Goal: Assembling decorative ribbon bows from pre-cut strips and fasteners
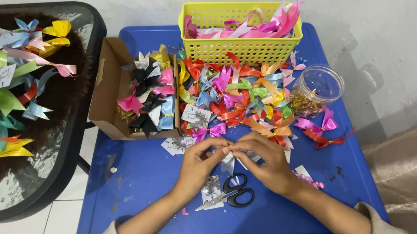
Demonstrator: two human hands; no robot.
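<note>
Left hand (pixel 201 161) and right hand (pixel 267 161) meet fingertip to fingertip above the blue surface (pixel 281 221), each grip closed in a pinch on a small pale ribbon piece (pixel 228 161) just above the black-handled scissors (pixel 233 194). The piece looks light, thin and slippery, probably best held at its ends. The fingers hide most of it, so its shape cannot be told.

hands (pixel 238 160) pinching silver ribbon (pixel 227 162), scissors (pixel 233 192)

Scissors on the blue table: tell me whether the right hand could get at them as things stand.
Probably yes. The scissors lie bare on the blue table just below the right hand, nothing over them; but both hands pinch a small piece together.
</note>
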